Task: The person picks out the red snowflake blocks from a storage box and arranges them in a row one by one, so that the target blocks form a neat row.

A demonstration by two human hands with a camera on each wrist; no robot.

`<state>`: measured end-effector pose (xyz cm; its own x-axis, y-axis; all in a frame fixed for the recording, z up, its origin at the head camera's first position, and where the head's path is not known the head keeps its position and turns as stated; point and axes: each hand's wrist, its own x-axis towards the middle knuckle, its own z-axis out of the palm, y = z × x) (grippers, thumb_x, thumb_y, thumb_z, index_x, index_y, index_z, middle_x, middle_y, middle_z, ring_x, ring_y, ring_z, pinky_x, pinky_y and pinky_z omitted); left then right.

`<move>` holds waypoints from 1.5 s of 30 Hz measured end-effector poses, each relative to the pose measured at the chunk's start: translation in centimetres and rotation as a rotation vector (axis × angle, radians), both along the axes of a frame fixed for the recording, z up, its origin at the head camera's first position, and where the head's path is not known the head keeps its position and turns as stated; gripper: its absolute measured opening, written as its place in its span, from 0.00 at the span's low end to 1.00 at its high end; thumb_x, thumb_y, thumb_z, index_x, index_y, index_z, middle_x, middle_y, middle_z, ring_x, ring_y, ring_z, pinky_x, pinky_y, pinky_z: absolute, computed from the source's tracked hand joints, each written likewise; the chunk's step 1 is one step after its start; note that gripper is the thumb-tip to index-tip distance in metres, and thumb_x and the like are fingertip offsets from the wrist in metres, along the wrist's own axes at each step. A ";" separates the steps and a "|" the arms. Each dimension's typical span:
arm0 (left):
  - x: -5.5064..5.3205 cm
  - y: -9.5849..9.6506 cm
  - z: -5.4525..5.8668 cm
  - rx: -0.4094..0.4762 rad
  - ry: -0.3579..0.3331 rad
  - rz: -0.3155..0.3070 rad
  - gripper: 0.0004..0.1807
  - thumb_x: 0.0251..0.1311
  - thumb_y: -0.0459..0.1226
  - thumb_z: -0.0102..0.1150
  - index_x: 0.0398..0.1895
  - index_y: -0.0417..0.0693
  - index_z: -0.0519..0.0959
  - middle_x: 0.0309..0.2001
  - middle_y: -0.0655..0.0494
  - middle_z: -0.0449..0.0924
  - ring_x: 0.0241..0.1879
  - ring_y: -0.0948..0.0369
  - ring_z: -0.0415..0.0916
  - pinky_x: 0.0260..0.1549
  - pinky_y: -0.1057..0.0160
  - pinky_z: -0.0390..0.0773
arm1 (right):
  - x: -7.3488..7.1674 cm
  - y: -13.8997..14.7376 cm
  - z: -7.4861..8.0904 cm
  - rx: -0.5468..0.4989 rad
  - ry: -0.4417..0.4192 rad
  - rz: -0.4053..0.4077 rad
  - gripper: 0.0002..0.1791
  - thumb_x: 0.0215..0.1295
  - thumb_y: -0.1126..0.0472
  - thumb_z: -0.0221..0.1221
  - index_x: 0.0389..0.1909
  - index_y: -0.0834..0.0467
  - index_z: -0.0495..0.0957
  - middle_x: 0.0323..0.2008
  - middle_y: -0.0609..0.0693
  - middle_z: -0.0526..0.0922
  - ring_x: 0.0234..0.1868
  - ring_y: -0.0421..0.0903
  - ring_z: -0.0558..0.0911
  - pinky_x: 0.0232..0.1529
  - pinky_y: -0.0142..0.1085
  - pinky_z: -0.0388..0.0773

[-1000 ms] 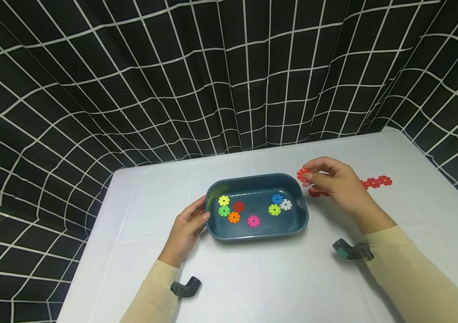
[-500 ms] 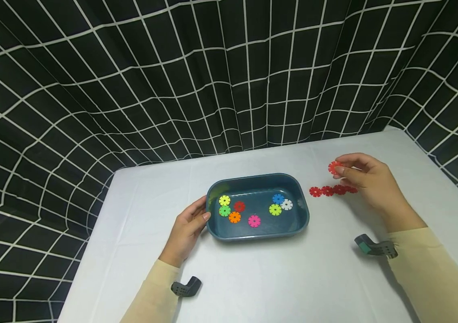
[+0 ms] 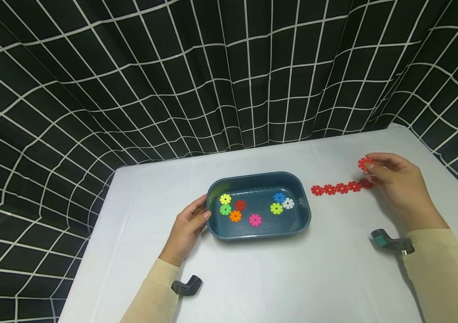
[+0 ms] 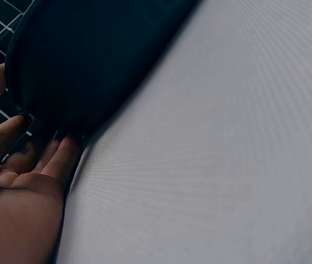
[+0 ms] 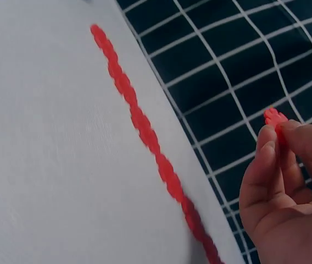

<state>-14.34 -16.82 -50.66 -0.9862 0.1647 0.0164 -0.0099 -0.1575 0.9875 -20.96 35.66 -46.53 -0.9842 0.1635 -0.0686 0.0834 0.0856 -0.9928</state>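
Note:
My right hand (image 3: 404,181) pinches a red notched plastic disc (image 3: 364,164) between thumb and fingertips, held above the table. Below it lies a row of several red discs (image 3: 342,188); its right end is hidden behind the hand in the head view. In the right wrist view the row (image 5: 145,132) runs as one long line of discs. My left hand (image 3: 186,231) holds the left end of a dark blue-green plastic tray (image 3: 259,235), its thumb at the rim and its fingers against the outer wall.
Inside the tray lie several loose discs, among them a pink one (image 3: 255,220), an orange one (image 3: 235,216), a red one (image 3: 240,205) and a blue one (image 3: 279,197). A black gridded curtain (image 3: 249,89) stands behind the white-covered table (image 3: 277,278).
My right hand has moved right, carrying the red disc from beside the tray along the row. More of the row's left part now shows. The left hand and tray stay nearly still.

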 end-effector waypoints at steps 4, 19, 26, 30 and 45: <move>0.0 0.0 0.1 0.007 -0.006 0.001 0.31 0.78 0.27 0.59 0.81 0.33 0.66 0.79 0.38 0.67 0.78 0.44 0.65 0.71 0.57 0.73 | -0.1 0.8 -0.2 -0.070 -0.003 -0.032 0.22 0.78 0.58 0.68 0.69 0.57 0.81 0.49 0.42 0.85 0.45 0.38 0.87 0.45 0.23 0.84; 0.1 0.1 0.3 -0.006 0.004 -0.004 0.32 0.78 0.29 0.60 0.81 0.32 0.65 0.79 0.39 0.66 0.78 0.47 0.65 0.72 0.58 0.72 | 0.3 3.9 -0.9 -0.134 -0.050 -0.180 0.26 0.76 0.55 0.70 0.71 0.53 0.79 0.53 0.45 0.82 0.44 0.37 0.88 0.43 0.22 0.84; 0.1 0.0 0.2 -0.003 0.000 -0.010 0.32 0.78 0.28 0.60 0.81 0.32 0.65 0.79 0.39 0.66 0.77 0.46 0.66 0.71 0.58 0.72 | 0.4 5.7 -1.7 -0.080 -0.076 -0.286 0.24 0.78 0.56 0.67 0.72 0.52 0.80 0.55 0.45 0.80 0.50 0.38 0.83 0.42 0.21 0.83; 0.1 0.0 0.2 0.002 0.002 -0.011 0.32 0.78 0.28 0.59 0.81 0.32 0.65 0.79 0.38 0.66 0.77 0.46 0.66 0.72 0.57 0.72 | 0.3 6.7 -2.0 0.070 -0.155 -0.306 0.21 0.81 0.53 0.63 0.71 0.45 0.80 0.52 0.40 0.80 0.47 0.32 0.83 0.41 0.19 0.81; 0.1 0.0 0.1 0.001 0.005 -0.009 0.32 0.78 0.28 0.59 0.81 0.32 0.65 0.79 0.37 0.66 0.78 0.46 0.65 0.71 0.58 0.72 | 0.3 8.0 -3.2 0.522 -0.252 -0.218 0.32 0.87 0.46 0.51 0.81 0.61 0.69 0.61 0.58 0.74 0.45 0.41 0.79 0.39 0.18 0.79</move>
<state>-14.25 -16.85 -50.54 -0.9846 0.1735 0.0217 -0.0062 -0.1583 0.9874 -20.69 43.70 -49.78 -0.8881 0.4341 -0.1513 0.3804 0.5091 -0.7720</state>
